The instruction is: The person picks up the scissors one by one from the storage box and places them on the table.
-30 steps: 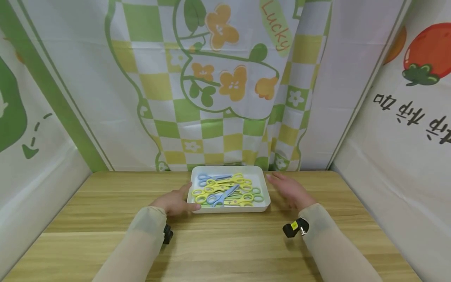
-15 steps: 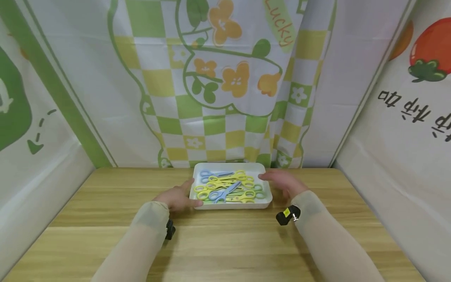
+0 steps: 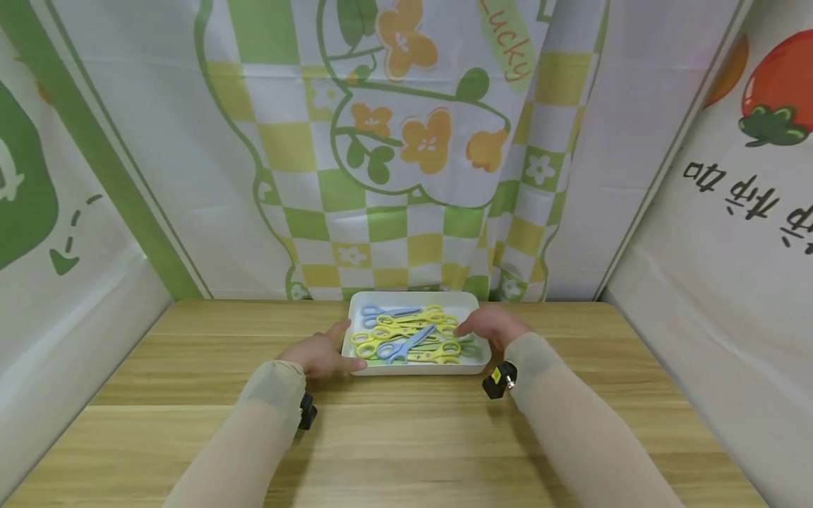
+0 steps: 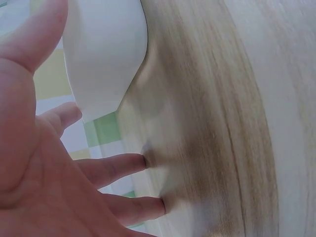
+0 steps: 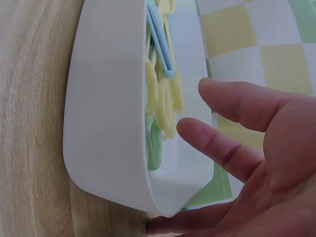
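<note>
A shallow white tray (image 3: 419,370) holds several small scissors heaped together. A pair of blue scissors (image 3: 416,341) lies slantwise on top, yellow scissors (image 3: 438,355) lie around it, and a green handle (image 5: 154,143) shows near the tray's right end. My left hand (image 3: 320,355) rests at the tray's left end, thumb on the front rim, index finger at the side, the other fingers spread with their tips at the table. My right hand (image 3: 497,326) reaches over the right end; thumb and index finger hang apart above the scissors, holding nothing, while another finger stays outside the wall.
The tray stands at the back of a wooden table (image 3: 394,444), against a checked green and yellow curtain (image 3: 387,226). White printed cloth walls (image 3: 718,296) close off the sides. A small black camera (image 3: 500,381) is strapped to each wrist.
My right hand has moved left from beside the tray to over its right end, thumb and index finger now above the scissors. The left hand stays at the tray. The head view has shifted slightly.
</note>
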`<action>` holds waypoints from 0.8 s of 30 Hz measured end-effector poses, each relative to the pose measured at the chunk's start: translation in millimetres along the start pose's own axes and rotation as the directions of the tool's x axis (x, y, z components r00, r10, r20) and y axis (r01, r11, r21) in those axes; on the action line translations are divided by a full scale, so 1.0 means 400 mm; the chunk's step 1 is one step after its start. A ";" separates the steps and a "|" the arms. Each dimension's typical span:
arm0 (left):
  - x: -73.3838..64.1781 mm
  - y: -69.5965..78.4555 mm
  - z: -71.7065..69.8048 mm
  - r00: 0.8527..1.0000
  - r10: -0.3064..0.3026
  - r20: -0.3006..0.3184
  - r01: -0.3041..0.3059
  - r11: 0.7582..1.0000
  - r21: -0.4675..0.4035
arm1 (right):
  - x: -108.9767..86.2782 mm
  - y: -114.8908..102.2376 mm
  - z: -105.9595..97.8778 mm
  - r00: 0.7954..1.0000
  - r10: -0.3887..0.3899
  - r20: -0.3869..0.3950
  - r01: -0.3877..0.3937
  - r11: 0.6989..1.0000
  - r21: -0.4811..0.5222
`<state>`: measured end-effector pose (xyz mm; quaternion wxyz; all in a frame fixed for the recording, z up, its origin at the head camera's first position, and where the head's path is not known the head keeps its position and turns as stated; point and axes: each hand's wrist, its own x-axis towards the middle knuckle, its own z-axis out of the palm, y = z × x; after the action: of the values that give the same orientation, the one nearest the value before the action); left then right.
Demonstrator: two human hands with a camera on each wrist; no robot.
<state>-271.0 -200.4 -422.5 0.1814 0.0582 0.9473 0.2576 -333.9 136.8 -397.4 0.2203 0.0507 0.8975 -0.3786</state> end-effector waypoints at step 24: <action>0.028 -0.026 0.013 1.000 -0.010 -0.018 0.010 1.000 -0.025 | 0.015 -0.034 0.034 0.995 -0.093 -0.024 0.071 0.882 -0.465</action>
<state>-279.4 -204.8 -435.5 0.1746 0.0487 0.9459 0.2691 -337.9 117.1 -399.6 0.1890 -0.0328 0.9681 -0.1611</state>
